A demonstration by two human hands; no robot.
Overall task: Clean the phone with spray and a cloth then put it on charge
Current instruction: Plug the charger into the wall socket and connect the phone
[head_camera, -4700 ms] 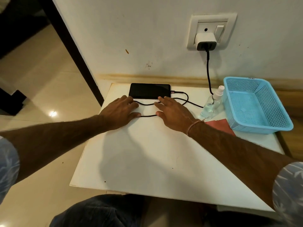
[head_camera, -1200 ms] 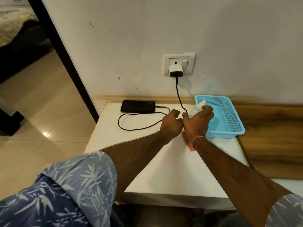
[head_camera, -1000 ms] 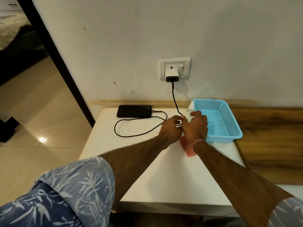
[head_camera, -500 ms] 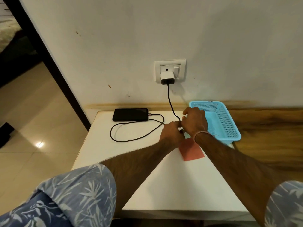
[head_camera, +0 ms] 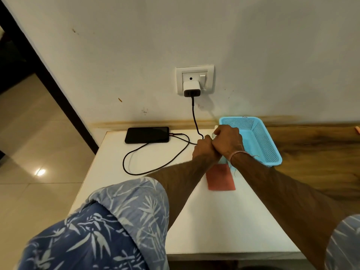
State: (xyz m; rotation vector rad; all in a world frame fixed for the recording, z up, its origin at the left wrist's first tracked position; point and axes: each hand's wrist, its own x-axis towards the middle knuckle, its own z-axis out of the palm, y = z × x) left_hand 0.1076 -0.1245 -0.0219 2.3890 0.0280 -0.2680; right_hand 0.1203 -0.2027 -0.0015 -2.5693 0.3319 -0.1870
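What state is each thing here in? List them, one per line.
Phone: flat on the table, screen dark, cable plugged in.
Cable: looped on the table, running up to the charger.
Charger: plugged into the wall socket.
Spray bottle: mostly hidden behind the hands.
Cloth: flat on the table, untouched.
Basket: upright, nothing visible inside.
Left hand: closed.
Right hand: closed around the spray bottle.

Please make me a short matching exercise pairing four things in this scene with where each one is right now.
Things:
1. phone
2. cloth
3. basket
4. charger

Places:
A. plugged into the wall socket
B. flat on the table, just near of the two hands
C. at the table's right rear corner
D. at the table's back left, cable attached

Pairs: 1-D, 2-B, 3-C, 4-A
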